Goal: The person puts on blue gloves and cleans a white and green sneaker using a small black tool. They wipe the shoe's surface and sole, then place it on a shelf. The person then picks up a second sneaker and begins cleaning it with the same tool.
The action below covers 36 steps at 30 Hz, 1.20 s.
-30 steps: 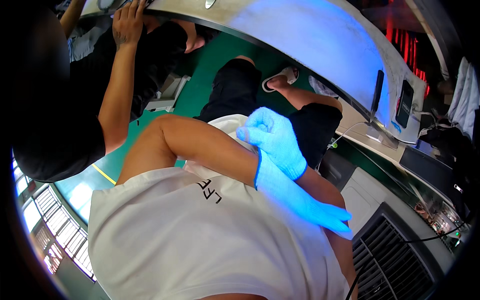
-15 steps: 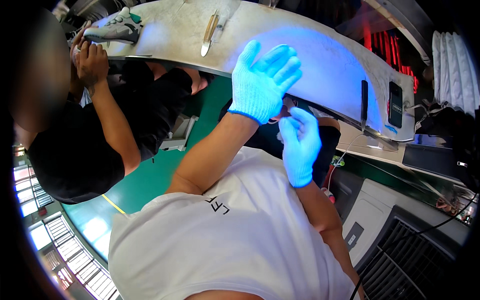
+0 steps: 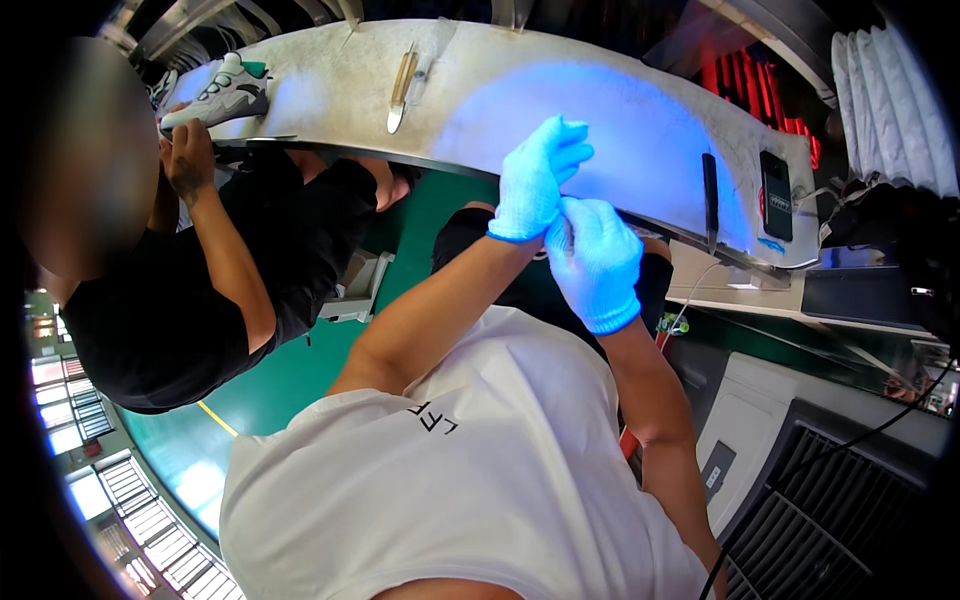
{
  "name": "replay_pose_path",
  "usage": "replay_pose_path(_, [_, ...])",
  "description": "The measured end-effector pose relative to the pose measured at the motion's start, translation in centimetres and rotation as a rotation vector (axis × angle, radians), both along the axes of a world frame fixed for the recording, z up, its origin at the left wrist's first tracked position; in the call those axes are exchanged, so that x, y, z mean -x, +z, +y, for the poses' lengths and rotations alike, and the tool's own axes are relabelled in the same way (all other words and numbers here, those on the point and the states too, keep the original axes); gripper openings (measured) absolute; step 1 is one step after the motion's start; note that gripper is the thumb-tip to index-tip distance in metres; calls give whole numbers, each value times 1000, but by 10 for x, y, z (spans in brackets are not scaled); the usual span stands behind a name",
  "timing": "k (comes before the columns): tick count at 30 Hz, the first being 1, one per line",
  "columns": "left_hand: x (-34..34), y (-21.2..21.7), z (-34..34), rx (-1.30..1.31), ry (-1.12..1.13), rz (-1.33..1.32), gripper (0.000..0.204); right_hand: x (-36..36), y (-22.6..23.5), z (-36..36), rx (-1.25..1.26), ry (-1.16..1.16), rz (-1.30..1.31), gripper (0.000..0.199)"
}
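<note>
Both my hands wear knitted work gloves, lit blue-white, held in front of the workbench edge. My left hand (image 3: 540, 180) is raised with its fingers stretched out and holds nothing. Close against its wrist, my right hand (image 3: 598, 265) has its fingers curled onto the heel of the left glove, near the blue-edged cuff (image 3: 512, 238). The right fingertips are partly hidden there. Beyond the hands, a blue-violet patch of light falls on the worn pale workbench (image 3: 470, 160).
A wooden-handled tool with a pale blade (image 3: 400, 95) lies on the bench beside a clear syringe-like tube (image 3: 420, 75). At right are a black bar-shaped tool (image 3: 710, 195) and a phone (image 3: 776, 195). A seated co-worker's hand (image 3: 188, 155) is at a grey-white sneaker (image 3: 225, 95).
My right hand has moved up and left onto the left glove's wrist side. My left hand has turned and dropped slightly, its fingers drawn closer together. The co-worker's hands have shifted at the sneaker.
</note>
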State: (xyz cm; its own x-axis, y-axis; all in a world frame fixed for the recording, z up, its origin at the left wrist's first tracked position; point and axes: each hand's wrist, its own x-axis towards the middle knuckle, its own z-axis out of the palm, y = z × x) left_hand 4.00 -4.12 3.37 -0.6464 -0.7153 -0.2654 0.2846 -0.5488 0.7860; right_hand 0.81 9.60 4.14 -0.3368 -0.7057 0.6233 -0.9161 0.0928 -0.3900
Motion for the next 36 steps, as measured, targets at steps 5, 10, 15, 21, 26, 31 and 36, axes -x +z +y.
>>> replay_pose_path(5, [-2,14,9,-106,37,-33,58,3,-12,-19,136,94,-967,29])
replay_pose_path(10, [2,0,0,-146,2,7,60,-9,6,5,-47,152,-863,34])
replay_pose_path(15, [1,-32,8,-236,-19,-22,60,16,-8,7,-113,258,-117,33])
replay_pose_path(21, [4,-40,5,-90,35,-23,42,14,-7,-20,-184,3,-228,47])
replay_pose_path(26, [7,-24,-6,1349,280,-335,51,34,4,-56,-23,-95,-385,36])
replay_pose_path(31, [9,75,2,-125,-109,160,74,29,36,-44,359,42,-95,51])
replay_pose_path(36, [24,39,-18,186,-226,104,90,34,54,-32,191,244,57,59])
